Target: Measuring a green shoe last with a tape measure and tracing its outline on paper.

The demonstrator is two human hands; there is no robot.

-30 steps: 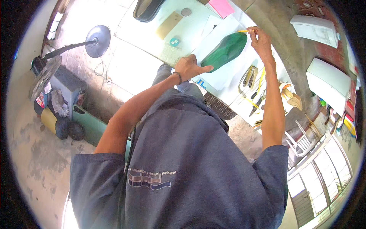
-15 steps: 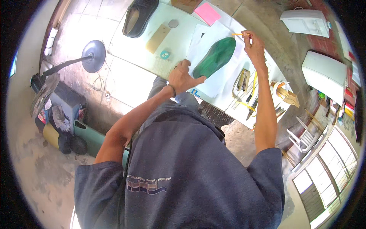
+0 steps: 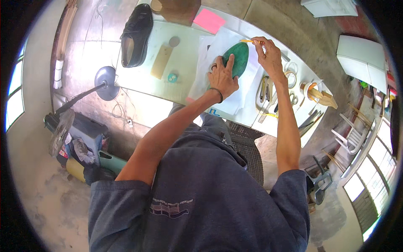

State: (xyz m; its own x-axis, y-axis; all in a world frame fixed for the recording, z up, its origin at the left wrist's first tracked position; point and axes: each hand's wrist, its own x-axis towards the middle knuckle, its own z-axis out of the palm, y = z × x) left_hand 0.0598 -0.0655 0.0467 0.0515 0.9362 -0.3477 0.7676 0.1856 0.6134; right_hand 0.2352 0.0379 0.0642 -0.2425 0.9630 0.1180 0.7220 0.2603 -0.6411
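Observation:
A green sole-shaped piece (image 3: pixel 240 59) lies on white paper (image 3: pixel 252 75) on the table. My left hand (image 3: pixel 223 79) rests on it with the fingers spread, covering its near part. Beyond its far end, my right hand (image 3: pixel 270 57) pinches a yellow pencil (image 3: pixel 247 41). The pencil's tip points left, close to the far edge of the green piece; whether it touches the paper is too small to tell. A black shoe (image 3: pixel 138 35) stands at the table's far left.
Left of the paper are a tan strip (image 3: pixel 161 61) and a small teal roll (image 3: pixel 172 77). A pink sheet (image 3: pixel 209 21) lies at the back. Right of my right forearm are tape rolls (image 3: pixel 290 67), scissors (image 3: pixel 293 100) and a wooden-handled tool (image 3: pixel 323 100). A stapler (image 3: pixel 264 89) lies left of that forearm.
My left hand has moved from the near end of the green piece up onto its surface. The pencil in my right hand has come closer to the far end. The view has shifted.

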